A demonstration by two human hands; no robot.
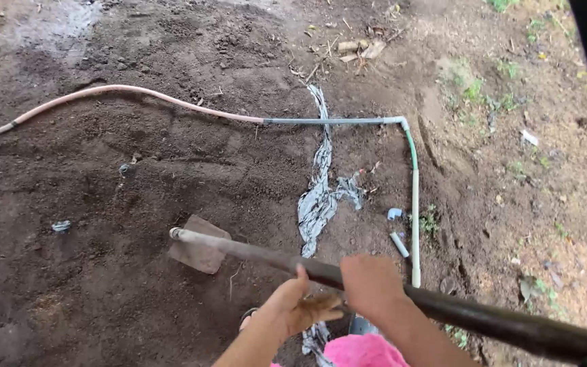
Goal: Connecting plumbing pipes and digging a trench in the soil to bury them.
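A hoe lies across the lower view, its flat, mud-caked blade [198,253] resting on dark soil. Its long wooden handle [484,318] runs off toward the lower right. My right hand [371,282] is wrapped over the handle near its middle. My left hand [301,306], smeared with mud, sits just under and in front of the handle. Its fingers are stretched out and its thumb is raised against the wood. It does not close around the handle.
A pink hose [137,92] joins a grey pipe [327,121], which bends into a white and green pipe [414,204] running toward me. A torn grey plastic strip [317,197] lies on the soil. Short pipe pieces [398,243] lie beside the pipe, with weeds at right.
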